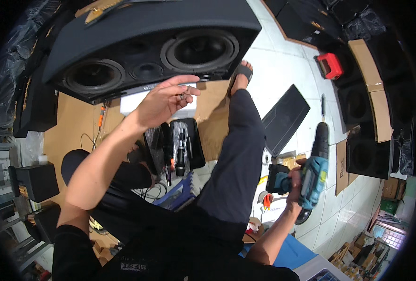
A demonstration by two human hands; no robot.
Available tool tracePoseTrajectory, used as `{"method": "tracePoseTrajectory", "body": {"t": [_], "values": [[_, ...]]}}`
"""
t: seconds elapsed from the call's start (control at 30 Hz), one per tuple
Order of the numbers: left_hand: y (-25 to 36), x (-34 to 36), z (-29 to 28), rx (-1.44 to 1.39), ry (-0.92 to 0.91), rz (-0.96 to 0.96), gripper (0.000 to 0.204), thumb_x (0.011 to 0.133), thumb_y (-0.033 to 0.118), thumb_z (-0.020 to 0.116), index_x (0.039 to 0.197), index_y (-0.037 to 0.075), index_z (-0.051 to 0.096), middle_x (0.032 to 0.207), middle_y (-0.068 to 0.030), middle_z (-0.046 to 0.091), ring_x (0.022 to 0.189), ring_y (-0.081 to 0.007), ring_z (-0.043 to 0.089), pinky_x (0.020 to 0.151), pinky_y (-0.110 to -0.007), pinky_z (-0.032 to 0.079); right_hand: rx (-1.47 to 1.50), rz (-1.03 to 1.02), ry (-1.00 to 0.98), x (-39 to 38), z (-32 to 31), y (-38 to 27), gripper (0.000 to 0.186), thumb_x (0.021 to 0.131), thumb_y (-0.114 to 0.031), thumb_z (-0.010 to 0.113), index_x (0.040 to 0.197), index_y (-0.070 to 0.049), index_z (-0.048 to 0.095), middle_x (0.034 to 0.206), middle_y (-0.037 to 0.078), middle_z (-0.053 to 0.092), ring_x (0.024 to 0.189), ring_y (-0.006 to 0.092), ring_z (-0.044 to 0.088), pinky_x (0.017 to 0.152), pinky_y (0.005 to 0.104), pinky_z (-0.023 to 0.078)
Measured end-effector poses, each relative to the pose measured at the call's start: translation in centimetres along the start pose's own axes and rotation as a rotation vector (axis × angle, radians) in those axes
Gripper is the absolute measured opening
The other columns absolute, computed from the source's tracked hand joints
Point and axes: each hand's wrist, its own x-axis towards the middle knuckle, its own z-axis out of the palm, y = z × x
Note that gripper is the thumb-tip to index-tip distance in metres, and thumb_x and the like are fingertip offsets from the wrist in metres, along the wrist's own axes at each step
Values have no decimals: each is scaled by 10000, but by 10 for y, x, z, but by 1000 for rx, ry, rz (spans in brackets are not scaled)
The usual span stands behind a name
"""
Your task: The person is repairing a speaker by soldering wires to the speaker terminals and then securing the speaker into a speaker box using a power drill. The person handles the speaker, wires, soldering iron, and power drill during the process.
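Note:
My left hand point(168, 96) is raised near the lower front edge of a long black speaker cabinet point(142, 28), its fingers holding small metal screws point(183, 95). The cabinet shows two round cones point(199, 49) and a smaller driver between them. My right hand point(294, 187) grips a teal cordless drill point(316, 173), its long bit pointing away from me. Below my left hand, an open black case point(194, 140) holds a black microphone point(180, 157) and plastic-wrapped items. An orange-handled tool point(101, 117) lies on cardboard to the left.
Several black speaker boxes point(367, 157) line the right, with a red case point(329, 65) and cardboard strips point(376, 93). More boxes point(37, 182) stand left. A dark panel point(285, 119) lies on the tiled floor beside my outstretched leg point(233, 154). A blue surface point(294, 253) is near my right forearm.

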Motion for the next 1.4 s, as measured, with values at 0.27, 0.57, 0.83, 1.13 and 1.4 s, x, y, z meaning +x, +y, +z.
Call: {"method": "tracePoseTrajectory", "body": {"t": [0.27, 0.57, 0.83, 1.13, 1.4], "values": [[-4, 27, -2, -259, 80, 34, 189, 1050, 139, 605, 1176, 2, 573, 1383, -202, 589, 804, -61, 545, 678, -181, 491, 741, 111, -312, -28, 87, -81, 844, 753, -251, 747, 1451, 99, 425, 1228, 231, 682, 711, 176, 651, 617, 286, 545], [-14, 40, -3, -357, 79, 7, 288, 1057, 256, 595, 1174, -5, 564, 1220, -134, 590, 732, -52, 475, 591, -173, 440, 1044, 439, -540, -59, 152, -23, 674, 795, -180, 695, 1390, 74, 502, 1264, 244, 650, 713, 182, 645, 630, 308, 533], [-20, 49, 4, -141, 95, 15, 263, 1068, 257, 584, 1126, 2, 612, 1169, -109, 644, 729, -42, 456, 584, -170, 418, 1012, 476, -511, -49, 146, -5, 575, 788, -137, 673, 1321, 38, 549, 1245, 231, 668, 702, 188, 634, 651, 314, 528], [-27, 58, -4, 120, 125, 53, 249, 1073, 230, 582, 1123, -7, 638, 1131, -107, 692, 675, -38, 439, 579, -171, 390, 930, 444, -543, -43, 147, 2, 525, 803, -128, 658, 1296, 33, 577, 1257, 234, 672, 715, 198, 648, 662, 324, 537], [-45, 98, -26, 110, 44, -34, 277, 1077, 239, 576, 1162, -18, 636, 1121, -80, 671, 695, -32, 442, 578, -172, 390, 1104, 641, -454, -46, 174, 18, 660, 829, -166, 646, 1439, -3, 457, 1289, 194, 654, 760, 239, 693, 708, 350, 576]]}}
